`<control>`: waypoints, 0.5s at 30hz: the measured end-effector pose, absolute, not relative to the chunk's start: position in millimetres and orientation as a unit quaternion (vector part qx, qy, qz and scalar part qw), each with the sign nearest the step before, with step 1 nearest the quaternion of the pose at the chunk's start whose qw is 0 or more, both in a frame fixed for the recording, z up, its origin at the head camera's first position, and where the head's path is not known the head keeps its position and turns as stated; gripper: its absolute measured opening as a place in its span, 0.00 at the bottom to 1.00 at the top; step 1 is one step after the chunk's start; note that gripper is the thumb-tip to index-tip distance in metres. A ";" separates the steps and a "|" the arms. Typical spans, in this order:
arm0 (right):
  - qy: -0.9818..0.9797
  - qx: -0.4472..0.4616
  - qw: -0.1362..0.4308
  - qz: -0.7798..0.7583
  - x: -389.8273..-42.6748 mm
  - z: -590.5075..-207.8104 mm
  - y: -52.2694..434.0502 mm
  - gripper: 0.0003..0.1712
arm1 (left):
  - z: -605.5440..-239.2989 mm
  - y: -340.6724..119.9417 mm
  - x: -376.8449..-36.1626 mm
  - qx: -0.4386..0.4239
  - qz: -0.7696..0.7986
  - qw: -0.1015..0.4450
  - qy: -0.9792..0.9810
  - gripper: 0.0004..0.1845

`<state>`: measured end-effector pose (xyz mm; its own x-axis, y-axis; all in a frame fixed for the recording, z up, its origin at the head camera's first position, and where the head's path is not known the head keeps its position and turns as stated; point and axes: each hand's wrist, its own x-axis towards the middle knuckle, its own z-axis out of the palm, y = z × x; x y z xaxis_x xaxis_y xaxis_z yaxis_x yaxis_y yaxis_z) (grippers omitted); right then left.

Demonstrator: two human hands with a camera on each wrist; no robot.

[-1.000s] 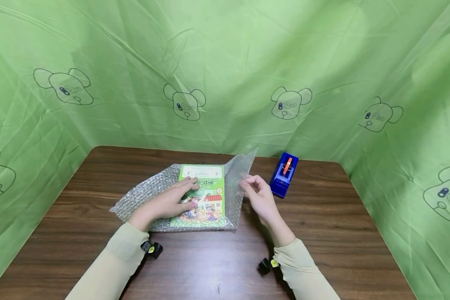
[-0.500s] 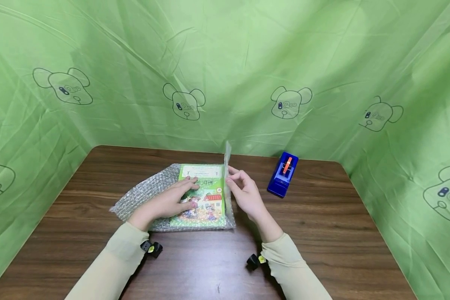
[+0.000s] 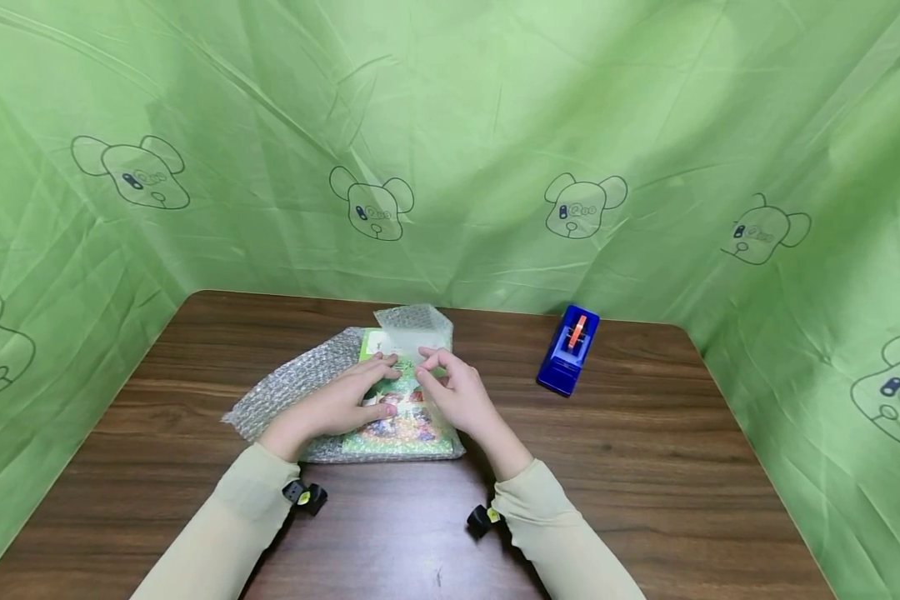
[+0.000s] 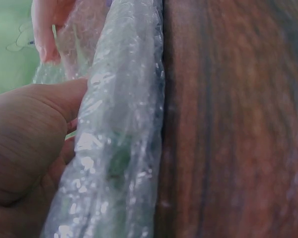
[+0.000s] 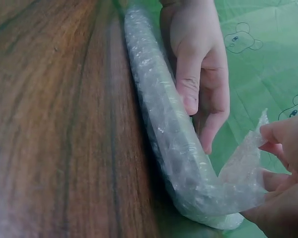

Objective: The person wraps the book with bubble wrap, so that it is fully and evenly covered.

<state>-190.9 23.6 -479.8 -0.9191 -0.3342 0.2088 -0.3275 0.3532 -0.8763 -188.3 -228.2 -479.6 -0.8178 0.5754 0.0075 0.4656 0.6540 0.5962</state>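
Head view shows the left hand (image 3: 328, 406) lying flat with straight fingers on the book (image 3: 401, 412), pinning it on the bubble wrap (image 3: 288, 389), while beside it the right hand (image 3: 457, 398) pinches the wrap's flap, folded over the cover.

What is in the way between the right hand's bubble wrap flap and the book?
Only the left hand. It lies flat on the book, so the flap that the right hand pinches would fold onto those fingers. Nothing else visible stands between them.
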 end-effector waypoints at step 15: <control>0.884 -0.217 0.041 -0.411 -206.9 -478.2 30.1 0.36 | -483.0 -229.7 -188.9 0.297 0.291 0.078 0.906 0.28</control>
<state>-206.9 30.1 -478.2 -0.9020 -0.4186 0.1055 -0.3505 0.5676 -0.7450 -188.9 -229.7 -483.0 -0.8115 0.5835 0.0317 0.4927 0.6541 0.5740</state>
